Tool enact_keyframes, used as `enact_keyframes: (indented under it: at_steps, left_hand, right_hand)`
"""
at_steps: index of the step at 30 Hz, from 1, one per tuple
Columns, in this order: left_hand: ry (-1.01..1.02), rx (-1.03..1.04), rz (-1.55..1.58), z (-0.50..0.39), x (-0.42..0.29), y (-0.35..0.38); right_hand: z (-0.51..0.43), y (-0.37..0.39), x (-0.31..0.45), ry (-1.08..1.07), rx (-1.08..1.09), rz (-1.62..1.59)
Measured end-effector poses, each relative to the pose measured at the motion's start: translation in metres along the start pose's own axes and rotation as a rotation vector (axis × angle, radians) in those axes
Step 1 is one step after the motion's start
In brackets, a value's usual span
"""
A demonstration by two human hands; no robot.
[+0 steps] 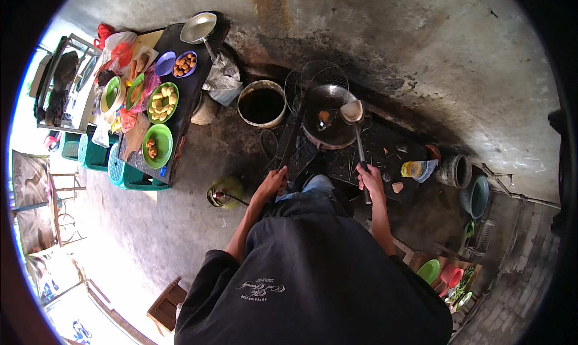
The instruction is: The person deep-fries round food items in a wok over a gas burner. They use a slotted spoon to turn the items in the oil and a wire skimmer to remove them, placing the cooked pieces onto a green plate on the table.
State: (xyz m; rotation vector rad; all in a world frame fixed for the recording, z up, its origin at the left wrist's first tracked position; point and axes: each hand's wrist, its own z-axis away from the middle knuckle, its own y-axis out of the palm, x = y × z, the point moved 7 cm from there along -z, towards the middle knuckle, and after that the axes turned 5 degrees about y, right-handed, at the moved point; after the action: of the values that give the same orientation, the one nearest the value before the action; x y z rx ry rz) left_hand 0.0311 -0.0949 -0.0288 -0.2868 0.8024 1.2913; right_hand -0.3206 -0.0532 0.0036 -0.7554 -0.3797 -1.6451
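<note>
My left hand is closed round the long dark handle of a wire mesh strainer, whose basket is at the far left rim of the wok. In my right hand is the handle of a metal wok spatula, its blade above the right side of the wok. The dark metal wok stands before me and holds dark liquid with a small brownish piece of food in it. Whether the strainer touches the wok I cannot tell.
A bucket of dark liquid stands left of the wok. Farther left, a black table bears green plates of food, a purple bowl of round brown pieces and a pan. A green gas cylinder is near my left arm. Pots stand at right by the wall.
</note>
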Motion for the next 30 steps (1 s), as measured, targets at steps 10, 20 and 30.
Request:
enact_keyframes:
  at_steps: [10,20,30]
  left_hand:
    - [0.006,-0.007,-0.003,-0.005,0.000,0.001]
    - [0.005,-0.001,-0.008,-0.003,-0.004,0.004]
    - [-0.010,0.008,0.007,-0.004,-0.001,0.003]
  right_hand:
    - [-0.013,-0.007,-0.005,-0.031,-0.041,0.148]
    - [-0.006,-0.012,-0.003,-0.114,-0.215,0.390]
    - [-0.007,-0.003,-0.016,-0.011,-0.113,0.182]
